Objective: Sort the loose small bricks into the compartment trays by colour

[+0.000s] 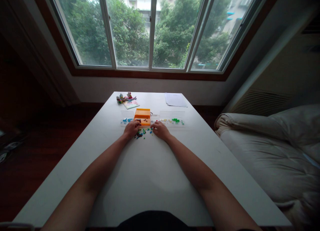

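Observation:
My left hand [132, 127] is at the front left corner of an open orange box [142, 116], its fingers curled in and pressed together by the box's rim. Whatever is between those fingertips is too small to make out. Small dark red bricks lie inside the box. My right hand [161, 129] rests to the right of the box, fingers bent inward and closed near the table; I cannot make out anything in them. Between the hands lies a loose pile of small toy bricks [140, 134], green, blue and dark. Clear plastic boxes with sorted bricks flank the orange one.
Blue bricks [127, 120] sit in the left clear box, green bricks [175, 120] in the right one. Farther back on the white table [150, 177] are small toy figures [125, 97], a colourful booklet [131, 104] and white paper sheets [175, 99]. A padded sofa [250, 147] stands right.

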Demonstrator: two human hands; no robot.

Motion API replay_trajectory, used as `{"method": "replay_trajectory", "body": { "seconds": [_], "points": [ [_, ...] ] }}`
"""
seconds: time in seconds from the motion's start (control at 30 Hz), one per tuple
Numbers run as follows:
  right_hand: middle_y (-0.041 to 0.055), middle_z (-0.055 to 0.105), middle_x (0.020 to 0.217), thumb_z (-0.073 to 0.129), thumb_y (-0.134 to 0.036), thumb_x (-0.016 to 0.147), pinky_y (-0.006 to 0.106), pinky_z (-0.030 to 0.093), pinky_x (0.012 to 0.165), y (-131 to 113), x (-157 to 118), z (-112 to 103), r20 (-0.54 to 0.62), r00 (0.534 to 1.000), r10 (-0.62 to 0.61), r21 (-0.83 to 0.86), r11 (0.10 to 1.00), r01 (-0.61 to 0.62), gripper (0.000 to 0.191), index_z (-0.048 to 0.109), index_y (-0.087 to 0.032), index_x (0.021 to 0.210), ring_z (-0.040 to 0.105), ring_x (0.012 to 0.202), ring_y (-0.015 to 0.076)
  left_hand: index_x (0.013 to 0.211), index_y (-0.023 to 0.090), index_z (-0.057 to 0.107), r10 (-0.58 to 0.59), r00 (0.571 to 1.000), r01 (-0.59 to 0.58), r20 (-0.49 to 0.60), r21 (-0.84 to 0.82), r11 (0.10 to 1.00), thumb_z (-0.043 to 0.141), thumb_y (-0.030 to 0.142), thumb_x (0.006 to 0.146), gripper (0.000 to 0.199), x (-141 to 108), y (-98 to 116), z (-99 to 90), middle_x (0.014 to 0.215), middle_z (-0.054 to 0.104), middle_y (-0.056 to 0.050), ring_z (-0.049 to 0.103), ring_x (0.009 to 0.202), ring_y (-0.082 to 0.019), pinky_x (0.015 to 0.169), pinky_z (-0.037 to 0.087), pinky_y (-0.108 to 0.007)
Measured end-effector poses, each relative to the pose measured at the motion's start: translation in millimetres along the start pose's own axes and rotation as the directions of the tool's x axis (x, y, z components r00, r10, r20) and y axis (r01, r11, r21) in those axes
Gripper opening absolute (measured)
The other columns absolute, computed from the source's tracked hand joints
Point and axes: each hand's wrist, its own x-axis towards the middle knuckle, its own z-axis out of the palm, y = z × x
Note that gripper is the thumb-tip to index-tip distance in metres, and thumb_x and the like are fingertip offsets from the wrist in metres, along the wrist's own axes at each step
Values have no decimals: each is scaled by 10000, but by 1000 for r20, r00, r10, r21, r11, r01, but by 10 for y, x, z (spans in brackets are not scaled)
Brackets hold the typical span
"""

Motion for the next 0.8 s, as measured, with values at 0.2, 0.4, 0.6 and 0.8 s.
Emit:
{"method": "replay_trajectory", "body": {
  "seconds": [0.2, 0.4, 0.6, 0.8],
  "points": [
    [54, 644, 927, 672, -139, 873, 306, 466, 864, 43, -8, 28, 30, 1000, 2, -8, 1000, -2, 154, 772, -234, 941, 565, 932, 204, 981, 225, 776, -3, 1000, 3, 10, -1, 1000, 574, 187, 902, 220, -6, 29, -23, 1073, 750, -70, 651, 1028, -228, 953, 506, -361],
    [42, 638, 915, 711, -201, 875, 289, 466, 825, 39, -8, 36, 41, 999, -9, 7, 1000, 8, 116, 780, -244, 957, 572, 900, 190, 975, 231, 778, 3, 1000, -3, 6, -6, 1000, 582, 177, 896, 218, -2, 16, -9, 1068, 752, -63, 655, 1025, -225, 966, 505, -367],
    [46, 649, 906, 674, -173, 902, 301, 460, 858, -15, 7, 68, 38, 999, -27, -19, 999, 27, 101, 753, -226, 870, 570, 919, 195, 972, 231, 777, 14, 1000, -14, 3, -15, 1000, 583, 171, 897, 217, -1, -9, 2, 1079, 750, -58, 651, 1024, -229, 961, 500, -360],
    [66, 662, 925, 622, -176, 934, 338, 450, 892, 50, 24, -43, -150, 987, 50, -5, 999, -51, 115, 723, -205, 886, 559, 939, 220, 982, 222, 775, 34, 999, -34, 13, 21, 999, 574, 187, 912, 216, -11, 109, -38, 1075, 741, -67, 637, 1043, -238, 951, 496, -358]
  ]
}}
